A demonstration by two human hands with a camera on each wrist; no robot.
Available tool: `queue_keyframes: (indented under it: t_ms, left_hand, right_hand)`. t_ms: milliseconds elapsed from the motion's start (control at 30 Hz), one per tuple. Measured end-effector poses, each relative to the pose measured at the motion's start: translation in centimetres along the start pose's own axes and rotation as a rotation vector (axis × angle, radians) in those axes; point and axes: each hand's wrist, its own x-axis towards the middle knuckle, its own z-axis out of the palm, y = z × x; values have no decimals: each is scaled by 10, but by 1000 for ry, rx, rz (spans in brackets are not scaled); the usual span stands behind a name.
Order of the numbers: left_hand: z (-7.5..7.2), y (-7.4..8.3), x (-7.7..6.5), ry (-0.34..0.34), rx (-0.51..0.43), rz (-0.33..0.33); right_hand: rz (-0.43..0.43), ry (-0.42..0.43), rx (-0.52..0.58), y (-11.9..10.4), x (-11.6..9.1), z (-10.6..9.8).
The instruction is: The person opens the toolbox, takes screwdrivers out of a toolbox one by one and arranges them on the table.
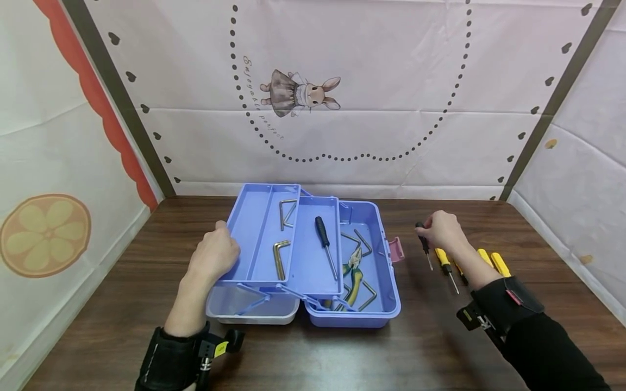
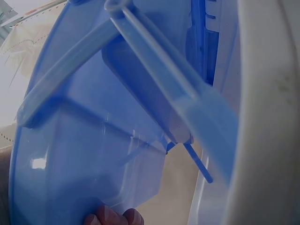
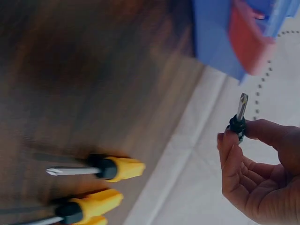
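My left hand (image 1: 213,255) grips the left edge of the upper blue tray (image 1: 239,239) of a toolbox. In the left wrist view its fingertips (image 2: 108,214) show against the tray's underside. My right hand (image 1: 442,232) pinches a small screwdriver with a black handle (image 1: 422,239) above the table, right of the toolbox. Its shaft points down in the head view, and the right wrist view shows its cross-shaped tip (image 3: 243,101). Below that hand, a yellow-and-black screwdriver (image 1: 444,262) lies on the table. The blue toolbox (image 1: 391,304) stands with its trays spread out to the left.
Another black-handled screwdriver (image 1: 323,233) lies in the middle tray. Hex keys (image 1: 280,258) sit in the upper tray, and pliers (image 1: 355,279) with more hex keys in the bottom. A pink latch (image 1: 396,250) sticks out at right. More yellow handles (image 1: 500,264) lie past the right wrist.
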Motion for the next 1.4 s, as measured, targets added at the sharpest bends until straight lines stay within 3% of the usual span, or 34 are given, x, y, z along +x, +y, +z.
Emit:
queue_keyframes:
  t_ms: [267, 467, 833, 1167, 1400]
  left_hand:
    - [0, 0, 0, 7, -4, 5]
    - [1, 0, 0, 5, -6, 4]
    - [0, 0, -1, 14, -2, 7]
    - [0, 0, -2, 4, -18, 3]
    - [1, 0, -2, 8, -11, 9]
  right_hand:
    - [101, -121, -77, 14, 7, 18]
    - [98, -100, -122, 18, 10, 26]
    - [193, -145, -113, 20, 12, 32]
    - [175, -107, -142, 22, 11, 34]
    - [169, -95, -125, 18, 3, 23]
